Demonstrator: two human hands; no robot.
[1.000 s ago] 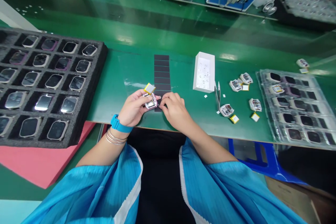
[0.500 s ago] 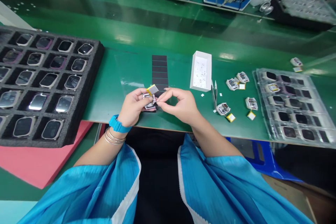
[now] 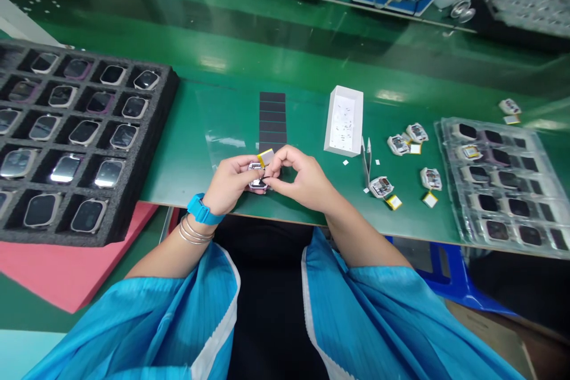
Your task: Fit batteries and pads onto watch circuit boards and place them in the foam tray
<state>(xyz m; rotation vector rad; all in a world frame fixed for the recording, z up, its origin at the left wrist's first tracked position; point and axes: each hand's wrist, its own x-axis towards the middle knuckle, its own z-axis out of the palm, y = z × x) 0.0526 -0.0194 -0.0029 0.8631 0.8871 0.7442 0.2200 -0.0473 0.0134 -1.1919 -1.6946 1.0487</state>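
Whitish, an opened smartwatch case (image 3: 256, 184) is clamped in the grip of the left hand (image 3: 226, 183) at the frame's centre, a yellow-edged battery (image 3: 266, 158) just above it, the right hand (image 3: 303, 181) at its right side, whether pinching anything I cannot tell, and black strips (image 3: 272, 116) beyond on the green counter (image 3: 307, 124).

Your flat pack (image 3: 266, 158) is pale grey edged in yellow. From it, at twelve o'clock, your black strip (image 3: 272, 117) is crossed by thin pale lines; at two, your white box (image 3: 341, 149) is flecked inside with dark specks; at nine, your tray (image 3: 154, 130) is charcoal; at eight, a sheet (image 3: 57, 273) is coral red. Your tabletop (image 3: 307, 113) is green, your sleeves (image 3: 133, 320) blue with white trim.
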